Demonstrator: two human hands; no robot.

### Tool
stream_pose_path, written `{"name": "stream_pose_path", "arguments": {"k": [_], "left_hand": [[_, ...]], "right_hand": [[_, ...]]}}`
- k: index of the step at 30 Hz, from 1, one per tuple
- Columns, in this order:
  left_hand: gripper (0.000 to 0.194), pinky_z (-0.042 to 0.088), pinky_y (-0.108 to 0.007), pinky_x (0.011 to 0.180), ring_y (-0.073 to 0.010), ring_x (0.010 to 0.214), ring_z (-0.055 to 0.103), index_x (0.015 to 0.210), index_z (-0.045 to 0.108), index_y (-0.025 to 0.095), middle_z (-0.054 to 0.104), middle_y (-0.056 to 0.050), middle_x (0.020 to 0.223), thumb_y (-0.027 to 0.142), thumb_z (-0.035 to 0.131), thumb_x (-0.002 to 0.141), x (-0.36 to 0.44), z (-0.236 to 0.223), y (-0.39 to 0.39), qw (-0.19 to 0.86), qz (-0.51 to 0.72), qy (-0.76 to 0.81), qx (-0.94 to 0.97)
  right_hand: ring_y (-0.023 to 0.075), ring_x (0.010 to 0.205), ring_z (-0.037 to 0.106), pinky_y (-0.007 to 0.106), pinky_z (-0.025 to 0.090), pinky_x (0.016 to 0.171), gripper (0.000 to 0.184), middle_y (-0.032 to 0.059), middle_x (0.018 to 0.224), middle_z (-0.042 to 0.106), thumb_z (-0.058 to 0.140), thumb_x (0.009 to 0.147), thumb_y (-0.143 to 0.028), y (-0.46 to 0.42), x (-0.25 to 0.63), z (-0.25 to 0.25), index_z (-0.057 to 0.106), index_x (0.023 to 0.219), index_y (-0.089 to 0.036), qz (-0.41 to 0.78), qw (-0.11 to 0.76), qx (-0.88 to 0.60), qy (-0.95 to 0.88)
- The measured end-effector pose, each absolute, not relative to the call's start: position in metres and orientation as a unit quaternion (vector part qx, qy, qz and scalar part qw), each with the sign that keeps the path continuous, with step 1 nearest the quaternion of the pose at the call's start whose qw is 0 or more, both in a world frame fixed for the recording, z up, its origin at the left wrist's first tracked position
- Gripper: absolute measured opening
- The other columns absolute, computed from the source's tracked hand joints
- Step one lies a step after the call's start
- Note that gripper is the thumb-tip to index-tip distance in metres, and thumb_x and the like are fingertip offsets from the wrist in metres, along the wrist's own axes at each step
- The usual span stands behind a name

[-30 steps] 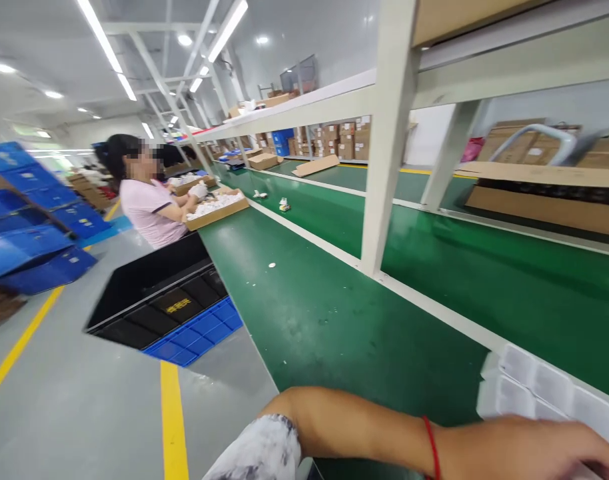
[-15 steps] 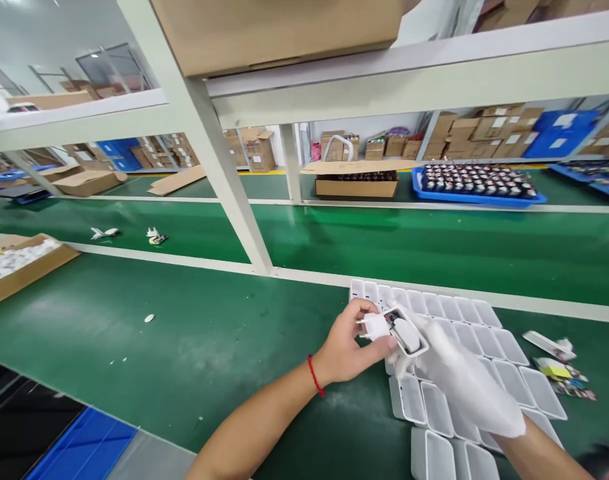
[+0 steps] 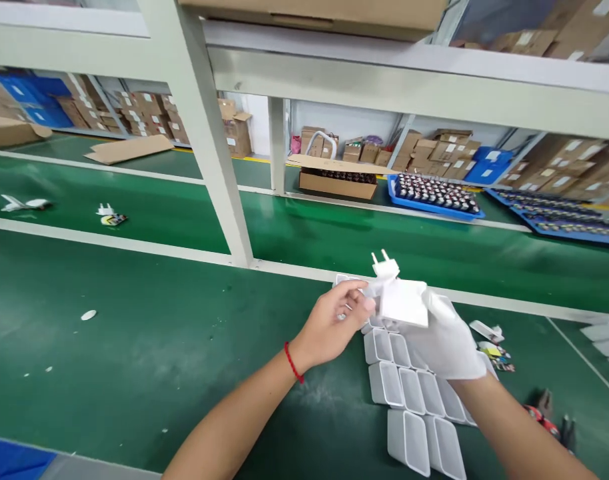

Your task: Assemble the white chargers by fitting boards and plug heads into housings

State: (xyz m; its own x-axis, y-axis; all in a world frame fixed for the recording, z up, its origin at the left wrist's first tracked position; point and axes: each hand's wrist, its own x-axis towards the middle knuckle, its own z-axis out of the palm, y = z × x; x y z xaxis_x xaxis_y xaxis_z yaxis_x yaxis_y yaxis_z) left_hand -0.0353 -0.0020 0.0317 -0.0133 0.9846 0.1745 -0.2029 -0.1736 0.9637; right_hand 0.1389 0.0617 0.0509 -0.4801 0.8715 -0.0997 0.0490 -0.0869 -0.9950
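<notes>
My gloved right hand (image 3: pixel 442 340) grips a white plastic charger case (image 3: pixel 404 303) by its right side, with a smooth face showing. A white two-pin plug piece (image 3: pixel 386 268) sticks up at the case's upper left, pins pointing up. My bare left hand (image 3: pixel 337 317), with a red cord at the wrist, is at the case's left edge. Its thumb and forefinger are pinched close beside a blurred white part; what they hold, if anything, I cannot make out. Below both hands stand rows of open white plastic cases (image 3: pixel 417 393), partly hidden by the right hand.
Loose circuit parts (image 3: pixel 494 353) and red-handled pliers (image 3: pixel 544 417) lie right of the rows. A small white oval piece (image 3: pixel 88 315) lies on the green bench at left. A pale metal post (image 3: pixel 217 160) rises behind. Farther back is a blue tray (image 3: pixel 434 200) of parts.
The case has been turned over: its open side with the parts inside faced me before, and now a closed face shows. The plug pins swung from pointing left to pointing up. The view shifted right.
</notes>
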Motion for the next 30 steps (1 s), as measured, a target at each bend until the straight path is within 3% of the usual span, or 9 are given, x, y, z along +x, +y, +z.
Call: {"name": "stream_pose_path", "arguments": {"k": [4,10,13,16,19,22,25,30], "left_hand": [[0.033,0.047,-0.027,0.066,-0.0131,0.071,0.057,0.097,0.062,0.016,0.059,-0.002,0.081,0.048,0.057,0.089,-0.040,0.037,-0.003,0.490,0.627,0.392,0.462],[0.030,0.046,-0.026,0.062,-0.0134,0.070,0.056,0.092,0.061,0.017,0.060,-0.002,0.079,0.046,0.056,0.089,-0.045,0.043,-0.003,0.506,0.629,0.388,0.444],[0.029,0.045,-0.026,0.063,-0.0134,0.070,0.056,0.091,0.062,0.016,0.060,-0.002,0.078,0.045,0.056,0.089,-0.047,0.043,-0.002,0.516,0.629,0.382,0.438],[0.027,0.045,-0.027,0.065,-0.0133,0.069,0.054,0.091,0.062,0.017,0.059,-0.002,0.077,0.042,0.056,0.089,-0.048,0.043,-0.001,0.526,0.621,0.383,0.437],[0.023,0.045,-0.028,0.067,-0.0141,0.072,0.055,0.090,0.061,0.017,0.059,-0.003,0.078,0.039,0.058,0.086,-0.048,0.044,-0.001,0.532,0.607,0.394,0.440],[0.020,0.045,-0.027,0.065,-0.0146,0.073,0.055,0.086,0.061,0.016,0.059,-0.003,0.078,0.037,0.059,0.084,-0.048,0.046,-0.001,0.518,0.592,0.414,0.457],[0.016,0.047,-0.026,0.064,-0.0150,0.072,0.056,0.084,0.062,0.016,0.061,-0.003,0.077,0.032,0.060,0.081,-0.047,0.048,-0.002,0.502,0.579,0.426,0.481],[0.012,0.050,-0.028,0.069,-0.0166,0.074,0.059,0.084,0.063,0.016,0.063,-0.004,0.077,0.025,0.062,0.077,-0.041,0.046,-0.005,0.476,0.549,0.437,0.529]], "right_hand": [[0.0302,0.090,0.069,0.043,0.056,0.073,0.060,0.0102,0.097,0.073,0.032,0.086,-0.068,0.070,0.129,0.062,0.062,0.115,-0.024,0.652,0.343,-0.415,-0.534],[0.0282,0.114,0.063,0.040,0.057,0.080,0.061,0.0093,0.129,0.063,0.026,0.090,-0.065,0.084,0.118,0.066,0.058,0.123,-0.025,0.623,0.349,-0.434,-0.549],[0.0278,0.116,0.061,0.039,0.058,0.078,0.059,0.0076,0.140,0.056,0.028,0.091,-0.064,0.093,0.114,0.062,0.057,0.124,-0.025,0.579,0.353,-0.435,-0.593],[0.0272,0.094,0.067,0.038,0.057,0.068,0.058,0.0102,0.117,0.067,0.035,0.088,-0.063,0.103,0.110,0.059,0.059,0.122,-0.023,0.546,0.345,-0.435,-0.627],[0.0218,0.070,0.062,0.035,0.053,0.057,0.062,0.0072,0.098,0.069,0.053,0.080,-0.062,0.121,0.106,0.056,0.058,0.127,-0.023,0.517,0.329,-0.436,-0.659],[0.0165,0.067,0.056,0.033,0.053,0.061,0.074,0.0020,0.094,0.066,0.071,0.070,-0.049,0.149,0.105,0.051,0.051,0.136,-0.023,0.460,0.317,-0.452,-0.696],[0.0148,0.067,0.055,0.034,0.055,0.068,0.073,-0.0013,0.086,0.061,0.074,0.068,-0.041,0.183,0.105,0.041,0.052,0.136,-0.022,0.393,0.305,-0.474,-0.727],[0.0139,0.072,0.059,0.034,0.057,0.070,0.051,0.0005,0.089,0.061,0.069,0.084,-0.035,0.231,0.108,0.017,0.053,0.129,-0.019,0.304,0.256,-0.507,-0.765]]}}
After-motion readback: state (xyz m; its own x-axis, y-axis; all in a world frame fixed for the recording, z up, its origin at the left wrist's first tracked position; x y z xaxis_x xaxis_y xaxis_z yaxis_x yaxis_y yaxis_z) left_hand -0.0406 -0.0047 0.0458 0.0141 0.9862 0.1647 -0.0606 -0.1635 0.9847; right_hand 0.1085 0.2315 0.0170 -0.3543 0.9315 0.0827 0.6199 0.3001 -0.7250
